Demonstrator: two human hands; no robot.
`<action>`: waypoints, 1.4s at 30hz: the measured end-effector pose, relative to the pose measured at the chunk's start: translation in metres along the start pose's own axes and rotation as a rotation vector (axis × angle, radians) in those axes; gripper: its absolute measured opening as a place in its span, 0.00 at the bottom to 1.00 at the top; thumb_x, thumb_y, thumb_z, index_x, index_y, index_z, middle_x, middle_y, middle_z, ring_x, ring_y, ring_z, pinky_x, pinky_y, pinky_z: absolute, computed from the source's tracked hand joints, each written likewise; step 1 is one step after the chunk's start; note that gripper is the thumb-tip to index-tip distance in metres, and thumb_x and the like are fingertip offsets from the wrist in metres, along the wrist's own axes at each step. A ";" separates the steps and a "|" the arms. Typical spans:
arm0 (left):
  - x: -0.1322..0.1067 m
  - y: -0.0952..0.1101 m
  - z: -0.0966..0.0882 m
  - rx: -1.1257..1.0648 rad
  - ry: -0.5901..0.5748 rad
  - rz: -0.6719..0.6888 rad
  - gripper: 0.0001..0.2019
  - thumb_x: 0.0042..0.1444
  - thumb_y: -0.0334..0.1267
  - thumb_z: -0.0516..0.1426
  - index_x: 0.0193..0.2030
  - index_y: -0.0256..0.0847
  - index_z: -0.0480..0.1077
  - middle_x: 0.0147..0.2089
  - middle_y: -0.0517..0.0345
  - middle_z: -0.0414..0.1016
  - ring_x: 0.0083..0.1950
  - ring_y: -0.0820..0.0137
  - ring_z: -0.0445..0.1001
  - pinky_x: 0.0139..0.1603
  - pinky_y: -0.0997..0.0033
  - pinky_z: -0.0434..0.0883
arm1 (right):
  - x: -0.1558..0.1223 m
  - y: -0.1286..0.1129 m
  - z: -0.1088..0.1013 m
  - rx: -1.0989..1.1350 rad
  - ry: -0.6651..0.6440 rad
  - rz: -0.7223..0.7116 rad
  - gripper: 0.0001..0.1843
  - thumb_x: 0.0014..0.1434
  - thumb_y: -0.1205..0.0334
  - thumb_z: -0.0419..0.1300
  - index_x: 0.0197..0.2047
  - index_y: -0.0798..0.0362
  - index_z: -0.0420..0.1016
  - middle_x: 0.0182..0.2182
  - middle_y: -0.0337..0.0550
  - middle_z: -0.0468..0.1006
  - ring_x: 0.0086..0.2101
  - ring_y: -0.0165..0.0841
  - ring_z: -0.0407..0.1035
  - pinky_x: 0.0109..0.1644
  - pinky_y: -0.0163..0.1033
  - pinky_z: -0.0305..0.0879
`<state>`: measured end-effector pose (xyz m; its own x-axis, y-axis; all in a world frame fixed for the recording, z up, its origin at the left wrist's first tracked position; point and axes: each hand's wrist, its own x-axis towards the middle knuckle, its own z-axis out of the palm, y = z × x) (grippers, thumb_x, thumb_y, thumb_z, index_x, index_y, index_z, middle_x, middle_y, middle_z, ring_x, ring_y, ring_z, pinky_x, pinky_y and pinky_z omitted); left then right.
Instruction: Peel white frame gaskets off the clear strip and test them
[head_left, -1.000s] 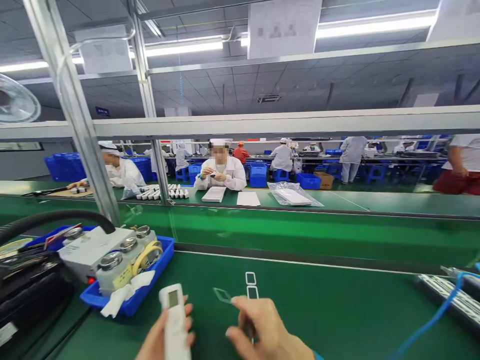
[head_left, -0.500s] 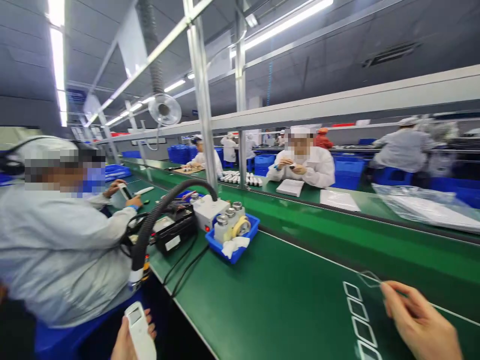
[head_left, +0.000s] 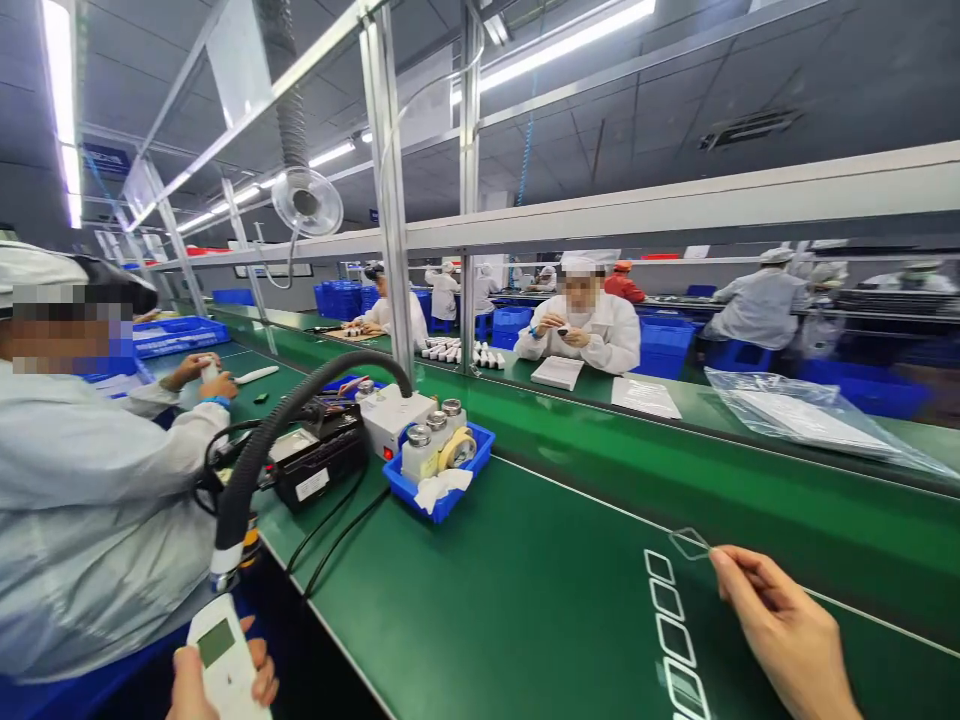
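Observation:
My left hand [head_left: 196, 688] grips a white hand-held device [head_left: 223, 656] with a small greenish screen, low at the left, off the edge of the green belt [head_left: 495, 600]. My right hand [head_left: 784, 630] hovers at the lower right, fingers pinched on a small clear rectangular piece [head_left: 690, 543] held just above the belt. Below it a row of several similar clear rectangles [head_left: 671, 625] lies on the belt.
A co-worker in white [head_left: 90, 480] sits close on my left. A blue tray [head_left: 442, 475] with canisters, tape and a grey box, a black hose [head_left: 300, 420] and a black unit [head_left: 319, 460] stand on the belt. More workers sit across, beside a plastic bag [head_left: 810, 420].
My view swung left from the belt ahead to the co-worker. My left hand with the device dropped off the belt's edge. My right hand kept the clear piece, near the row.

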<state>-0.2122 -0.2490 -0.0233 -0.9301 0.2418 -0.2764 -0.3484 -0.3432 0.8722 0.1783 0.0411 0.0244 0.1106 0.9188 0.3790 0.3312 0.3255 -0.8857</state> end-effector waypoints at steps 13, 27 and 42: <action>-0.165 -0.094 0.254 0.271 -1.027 -0.520 0.30 0.48 0.66 0.50 0.26 0.36 0.69 0.13 0.59 0.63 0.15 0.74 0.60 0.18 0.75 0.57 | 0.035 -0.043 0.006 0.180 -0.402 -0.293 0.16 0.58 0.49 0.54 0.26 0.51 0.64 0.27 0.39 0.64 0.29 0.32 0.59 0.33 0.36 0.58; -0.181 -0.129 0.258 0.353 -1.117 -0.556 0.30 0.48 0.64 0.51 0.31 0.33 0.70 0.16 0.56 0.69 0.16 0.74 0.63 0.20 0.76 0.60 | 0.026 -0.030 0.011 0.132 -0.636 -0.255 0.12 0.62 0.58 0.52 0.27 0.52 0.64 0.33 0.40 0.61 0.36 0.34 0.59 0.38 0.38 0.60; -0.186 -0.123 0.258 0.334 -1.130 -0.546 0.27 0.45 0.61 0.55 0.33 0.34 0.68 0.24 0.57 0.72 0.16 0.76 0.64 0.17 0.77 0.62 | 0.019 -0.029 0.012 -0.108 -0.600 -0.388 0.11 0.63 0.66 0.47 0.29 0.52 0.60 0.33 0.40 0.61 0.37 0.34 0.60 0.43 0.43 0.58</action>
<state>0.0333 -0.0174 0.0249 -0.0086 0.9606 -0.2778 -0.4510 0.2442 0.8585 0.1595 0.0523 0.0539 -0.5568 0.7161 0.4210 0.3364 0.6578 -0.6739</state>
